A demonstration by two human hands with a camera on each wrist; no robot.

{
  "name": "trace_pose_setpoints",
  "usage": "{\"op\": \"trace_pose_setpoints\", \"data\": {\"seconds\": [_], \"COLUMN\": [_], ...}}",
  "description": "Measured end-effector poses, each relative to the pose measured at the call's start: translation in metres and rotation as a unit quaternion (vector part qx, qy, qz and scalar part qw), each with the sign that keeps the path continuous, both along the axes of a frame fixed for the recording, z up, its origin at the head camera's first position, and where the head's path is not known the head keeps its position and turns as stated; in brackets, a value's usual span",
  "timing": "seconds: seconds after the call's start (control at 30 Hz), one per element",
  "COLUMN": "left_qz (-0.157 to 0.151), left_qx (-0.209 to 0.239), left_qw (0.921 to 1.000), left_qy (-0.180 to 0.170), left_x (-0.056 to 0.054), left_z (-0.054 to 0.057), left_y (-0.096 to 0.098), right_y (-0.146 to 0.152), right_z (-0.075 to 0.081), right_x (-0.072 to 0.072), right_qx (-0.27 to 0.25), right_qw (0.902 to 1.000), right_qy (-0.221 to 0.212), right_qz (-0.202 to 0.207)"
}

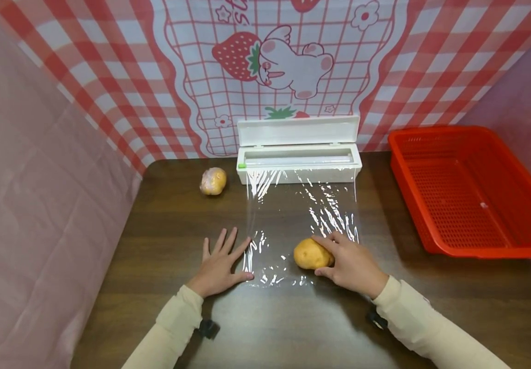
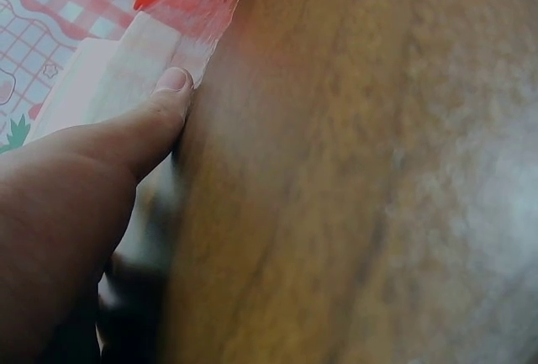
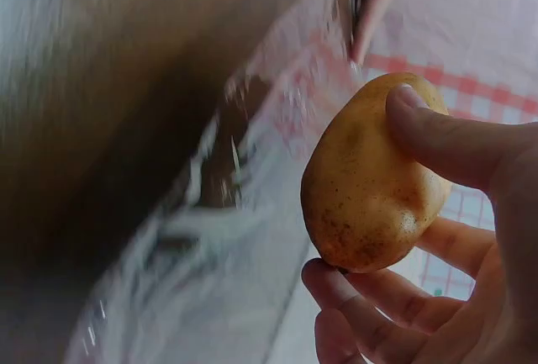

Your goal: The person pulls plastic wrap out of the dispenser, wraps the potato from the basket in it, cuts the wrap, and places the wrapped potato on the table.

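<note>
Ideally, the left hand (image 1: 218, 270), spread wide and flat, does the anchoring: its thumb and forefinger touch the left edge of the cling film (image 1: 284, 218), which stretches over the counter (image 1: 284, 328) from the open box (image 1: 299, 148). Pressing there lightly, without dragging, should spare the film a curl or crease. The right hand (image 1: 352, 264) grips the potato (image 1: 310, 254) between thumb and fingers, over the film's near end, slightly right of its middle — whether they touch, I cannot tell. A straight-down placing would suit best, since a sideways slide could bunch something so thin. Margin matters too — a spot further in from the near edge might wrap more evenly. A wrapped potato (image 1: 213, 181) lies just left of the box.
</note>
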State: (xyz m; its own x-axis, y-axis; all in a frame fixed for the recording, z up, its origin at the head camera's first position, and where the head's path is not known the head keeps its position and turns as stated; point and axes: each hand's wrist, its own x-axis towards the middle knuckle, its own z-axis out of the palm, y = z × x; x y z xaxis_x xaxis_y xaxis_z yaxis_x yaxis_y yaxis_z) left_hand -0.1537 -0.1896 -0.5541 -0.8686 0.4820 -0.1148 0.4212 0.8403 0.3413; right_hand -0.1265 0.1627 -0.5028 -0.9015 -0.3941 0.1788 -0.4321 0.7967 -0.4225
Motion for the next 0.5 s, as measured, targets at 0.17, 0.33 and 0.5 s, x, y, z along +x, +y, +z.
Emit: {"op": "trace_pose_setpoints", "data": {"seconds": [0.17, 0.33, 0.5], "left_qz": [0.001, 0.001, -0.002], "left_qx": [0.000, -0.002, -0.002], "left_qw": [1.0000, 1.0000, 1.0000], "left_qy": [-0.005, -0.002, 0.001], "left_x": [0.000, -0.001, 0.000], "left_z": [0.000, 0.001, 0.001], "left_y": [0.000, 0.000, 0.001], "right_y": [-0.014, -0.024, -0.026], "right_z": [-0.008, -0.012, -0.017], "right_x": [0.003, 0.003, 0.003], "right_qx": [-0.004, 0.002, 0.008], "right_qw": [0.9999, 0.9998, 0.9996], "right_qy": [0.006, 0.005, 0.019], "right_qz": [0.011, 0.019, 0.021]}}
